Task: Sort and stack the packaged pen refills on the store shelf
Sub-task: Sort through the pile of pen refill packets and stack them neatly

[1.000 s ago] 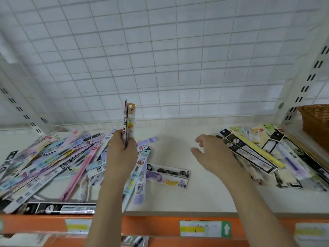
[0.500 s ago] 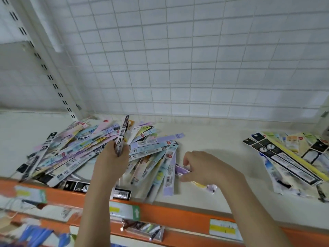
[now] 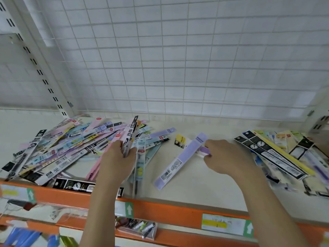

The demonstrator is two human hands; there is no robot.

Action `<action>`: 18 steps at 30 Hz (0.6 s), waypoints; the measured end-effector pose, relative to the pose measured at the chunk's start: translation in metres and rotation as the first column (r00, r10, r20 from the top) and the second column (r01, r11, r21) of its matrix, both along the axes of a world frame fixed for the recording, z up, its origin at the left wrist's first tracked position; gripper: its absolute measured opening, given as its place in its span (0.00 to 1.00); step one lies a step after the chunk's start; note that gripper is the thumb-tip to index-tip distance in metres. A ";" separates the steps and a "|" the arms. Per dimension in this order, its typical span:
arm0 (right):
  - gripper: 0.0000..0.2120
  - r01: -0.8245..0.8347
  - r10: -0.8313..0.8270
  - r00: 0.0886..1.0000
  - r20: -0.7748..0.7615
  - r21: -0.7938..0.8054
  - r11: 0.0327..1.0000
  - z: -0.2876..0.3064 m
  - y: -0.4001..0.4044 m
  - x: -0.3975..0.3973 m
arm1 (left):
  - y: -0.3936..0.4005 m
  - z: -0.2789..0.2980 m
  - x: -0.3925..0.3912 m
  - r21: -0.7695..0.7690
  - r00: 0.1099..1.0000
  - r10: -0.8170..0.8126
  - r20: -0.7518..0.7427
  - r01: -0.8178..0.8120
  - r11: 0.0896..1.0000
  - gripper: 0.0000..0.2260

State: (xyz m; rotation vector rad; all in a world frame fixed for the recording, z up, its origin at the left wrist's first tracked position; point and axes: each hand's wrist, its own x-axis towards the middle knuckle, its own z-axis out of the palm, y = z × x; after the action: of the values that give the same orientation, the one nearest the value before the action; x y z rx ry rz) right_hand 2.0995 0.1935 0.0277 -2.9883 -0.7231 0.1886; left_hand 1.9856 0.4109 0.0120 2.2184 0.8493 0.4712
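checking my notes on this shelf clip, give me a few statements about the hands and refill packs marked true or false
1. The left hand holds a small bunch of refill packs upright. True.
2. The right hand rests empty on the shelf. False: it pinches the top end of a lilac refill pack.
3. The big jumbled pile lies left of the left hand. True.
4. The lilac pack lies on top of the right-hand pile. False: it sits on bare shelf between the piles.
5. The shelf's front edge is blue. False: it is orange.
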 end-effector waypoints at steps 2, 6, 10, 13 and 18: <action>0.07 0.047 -0.047 0.999 -0.012 0.000 0.999 0.002 -0.009 0.003 | -0.004 -0.001 0.002 0.003 1.000 -0.009 -0.008 0.009 1.000 0.11; 0.04 0.102 -0.100 0.991 -0.090 0.020 0.995 0.000 -0.016 0.011 | -0.011 -0.002 0.003 0.011 0.999 -0.019 -0.029 0.020 1.000 0.11; 0.09 0.191 -0.186 0.982 -0.043 0.252 0.949 -0.012 -0.016 0.023 | -0.014 -0.001 0.003 0.016 0.999 -0.013 -0.031 0.014 1.000 0.13; 0.14 0.190 -0.195 0.981 -0.021 0.347 0.918 -0.008 -0.014 0.020 | -0.012 -0.001 0.002 0.021 0.998 -0.009 -0.058 0.010 1.000 0.12; 0.15 0.097 -0.077 0.994 -0.081 0.281 0.955 -0.010 0.001 0.005 | -0.013 0.001 0.002 0.065 0.994 0.018 -0.111 -0.011 0.998 0.17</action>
State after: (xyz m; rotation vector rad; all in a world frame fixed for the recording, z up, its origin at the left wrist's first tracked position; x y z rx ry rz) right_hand 2.1050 0.1944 0.0177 -2.7178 -0.5561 0.1661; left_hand 1.9876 0.3982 0.0127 2.3166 0.9206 0.3888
